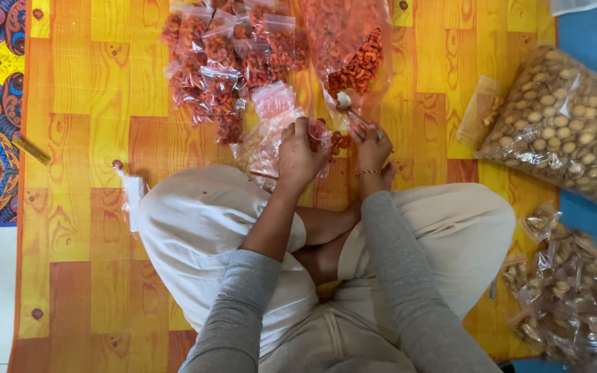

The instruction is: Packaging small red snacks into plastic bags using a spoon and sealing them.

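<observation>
Small clear packets [219, 62] of reddish snacks are heaped at the mat's [91, 103] far edge, a big open bag [354, 48] beside them. Near the right edge – large clear bags [568, 124] of round beige biscuits.

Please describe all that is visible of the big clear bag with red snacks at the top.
The big clear bag is thin see-through plastic, lying on the orange wood-pattern mat. It is mostly slack, with orange-red curled snacks gathered near its lower right part. Its open mouth points toward the person's right hand. Small filled packets lie beside it, on its left.
</observation>
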